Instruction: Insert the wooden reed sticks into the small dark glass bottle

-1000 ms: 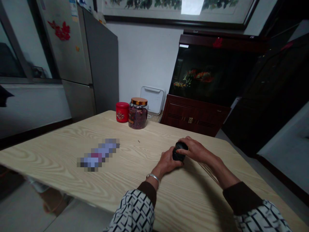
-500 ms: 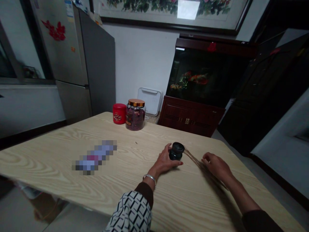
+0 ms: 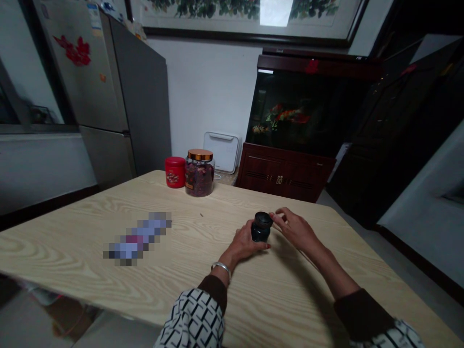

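A small dark jar with a black lid stands on the light wood table, right of centre. My left hand holds its lower body from the left, with a silver bangle on the wrist. My right hand is just right of the lid, its fingertips at or very near the rim and its fingers loosely curved. I cannot see anything held in those fingers.
A pixelated, unreadable object lies on the table's left. At the far edge stand a red tin and a glass jar of dried flowers. Beyond the table are a fridge and a lit fish tank on a wooden cabinet.
My right hand has come back to the jar's lid after reaching out to the right, and the thin brown strands no longer show. The dark jar stays in my left hand.
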{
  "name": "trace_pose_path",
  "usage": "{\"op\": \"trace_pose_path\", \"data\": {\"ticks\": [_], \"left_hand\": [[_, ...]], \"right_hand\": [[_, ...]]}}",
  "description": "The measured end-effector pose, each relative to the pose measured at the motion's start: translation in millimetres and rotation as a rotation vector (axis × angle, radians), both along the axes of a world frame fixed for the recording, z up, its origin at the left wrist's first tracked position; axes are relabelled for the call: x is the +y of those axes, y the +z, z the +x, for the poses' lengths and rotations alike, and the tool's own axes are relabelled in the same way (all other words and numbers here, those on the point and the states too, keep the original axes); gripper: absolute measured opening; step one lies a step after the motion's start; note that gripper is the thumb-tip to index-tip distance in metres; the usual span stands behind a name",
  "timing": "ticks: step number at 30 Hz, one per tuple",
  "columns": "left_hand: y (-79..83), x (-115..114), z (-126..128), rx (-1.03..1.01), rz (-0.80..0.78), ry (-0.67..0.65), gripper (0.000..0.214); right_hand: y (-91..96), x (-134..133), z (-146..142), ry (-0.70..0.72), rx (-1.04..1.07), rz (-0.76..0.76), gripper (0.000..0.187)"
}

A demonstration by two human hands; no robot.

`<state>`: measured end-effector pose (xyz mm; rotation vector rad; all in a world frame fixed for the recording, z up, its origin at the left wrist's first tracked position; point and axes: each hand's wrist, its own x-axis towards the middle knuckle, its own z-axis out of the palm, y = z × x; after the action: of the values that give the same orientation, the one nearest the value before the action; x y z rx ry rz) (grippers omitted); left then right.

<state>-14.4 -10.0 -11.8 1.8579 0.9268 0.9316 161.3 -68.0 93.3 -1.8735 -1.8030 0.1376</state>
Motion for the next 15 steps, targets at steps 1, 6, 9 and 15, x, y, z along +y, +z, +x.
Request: {"op": "trace_pose_path", "data": {"ticks": [1,6,9,15], "left_hand": [[-1.3,1.4,1.3,-0.020,0.005,-0.004,0.085],[-4.0,5.3,1.8,-0.254,-0.038,-0.025,0.078],[2.9,-1.4,-11.0,-0.366,-0.107,0.009,0.072],[77.2,-32.1,-48.7,-0.303,0.085,0.079,0.043]], "right_hand": [[11.1,5.5,-10.9,0.034,-0.043,0.023,0.052],[21.4,6.6,-39.9,0.047,-0.043,0.191,0.048],[-6.6,-16.1,-30.2,-0.087,0.146,0.253,0.052],[2.0,-47.6,1.9,0.026,0.370,0.152,0.063]]}}
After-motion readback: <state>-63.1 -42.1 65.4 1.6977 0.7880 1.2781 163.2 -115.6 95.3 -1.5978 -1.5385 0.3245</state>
